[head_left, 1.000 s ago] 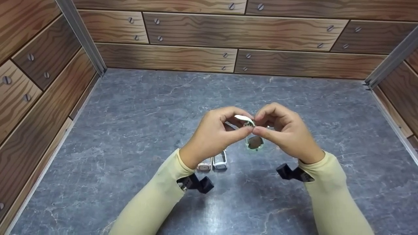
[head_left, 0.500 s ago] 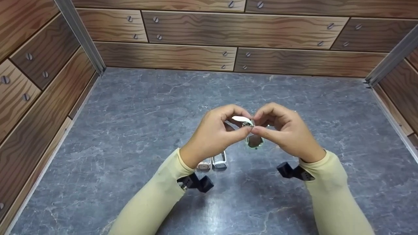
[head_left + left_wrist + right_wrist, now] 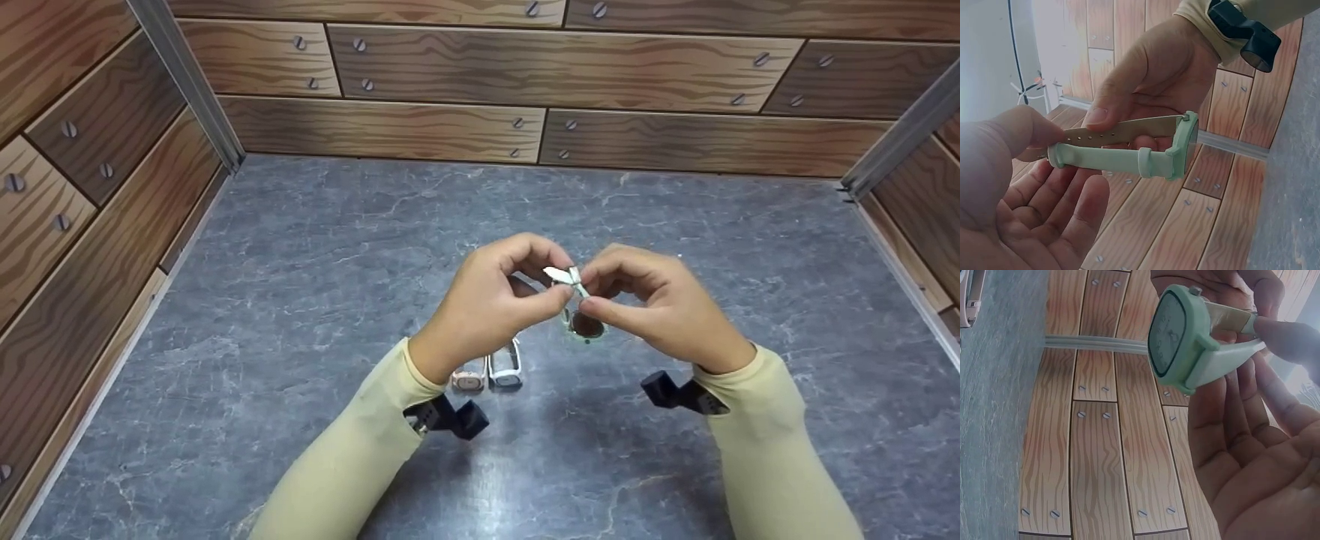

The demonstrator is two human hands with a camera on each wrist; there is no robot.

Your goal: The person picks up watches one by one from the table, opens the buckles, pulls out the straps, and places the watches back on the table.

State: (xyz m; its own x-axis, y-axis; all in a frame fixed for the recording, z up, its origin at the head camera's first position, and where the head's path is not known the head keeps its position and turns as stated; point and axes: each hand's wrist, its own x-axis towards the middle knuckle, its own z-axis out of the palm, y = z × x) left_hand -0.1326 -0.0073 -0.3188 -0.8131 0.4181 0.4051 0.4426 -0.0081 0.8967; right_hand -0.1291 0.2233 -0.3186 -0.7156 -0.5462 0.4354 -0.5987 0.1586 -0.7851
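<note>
A mint green wristwatch (image 3: 587,325) hangs between the two hands, dial down and strap ends up. The left hand (image 3: 504,300) pinches the strap (image 3: 559,276) between thumb and fingers. From the other side, the right hand (image 3: 658,300) pinches the strap too, its thumb just below the left thumb's level. In the left wrist view, the strap's tan inner side with a row of holes (image 3: 1100,135) and a green keeper loop (image 3: 1144,162) show. The green-framed dial (image 3: 1171,334) faces away from the hands in the right wrist view. The buckle is mostly hidden by fingers.
Two more watches stand side by side on the grey marbled table: a pinkish one (image 3: 469,381) and a white one (image 3: 507,375), partly behind the left forearm. Wood-patterned walls (image 3: 435,135) enclose the back and sides. Each wrist wears a black camera (image 3: 469,420).
The strap ends have turned between the fingers and now cross visibly above the thumbs. The right hand has shifted slightly right and down; the left fingers have risen a little.
</note>
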